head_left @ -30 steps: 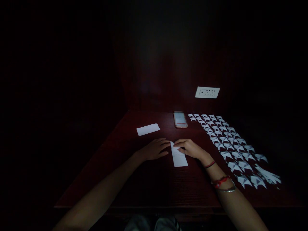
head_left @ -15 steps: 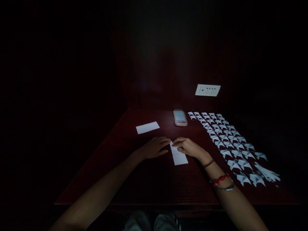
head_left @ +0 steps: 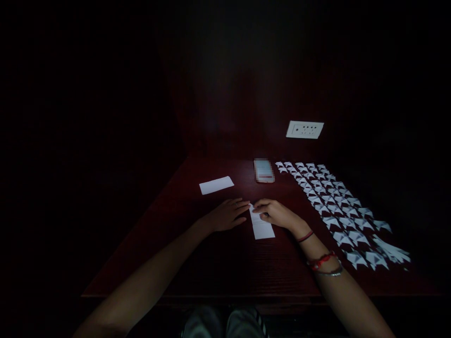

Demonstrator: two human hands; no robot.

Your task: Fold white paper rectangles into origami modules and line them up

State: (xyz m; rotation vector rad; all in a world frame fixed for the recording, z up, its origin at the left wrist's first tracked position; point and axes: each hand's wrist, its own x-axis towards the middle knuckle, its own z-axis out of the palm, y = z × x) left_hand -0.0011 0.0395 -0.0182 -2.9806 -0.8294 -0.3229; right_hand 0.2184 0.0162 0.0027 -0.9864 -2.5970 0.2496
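The right hand (head_left: 278,214) rests bent fingers on the far end of a creased white paper slip (head_left: 263,230); any pinch I cannot tell. The left hand (head_left: 227,215), loosely extended, meets its far corner. Both have barely moved this past second, so work apparently lingers there. Beyond the fingers lies a smartphone (head_left: 264,171); rightward, folded paper shapes (head_left: 331,222).

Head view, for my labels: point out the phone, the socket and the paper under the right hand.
Phone (head_left: 264,170), head view, middle of screen.
Socket (head_left: 305,130), head view, faceplate middle.
Paper (head_left: 262,229), head view, near half.
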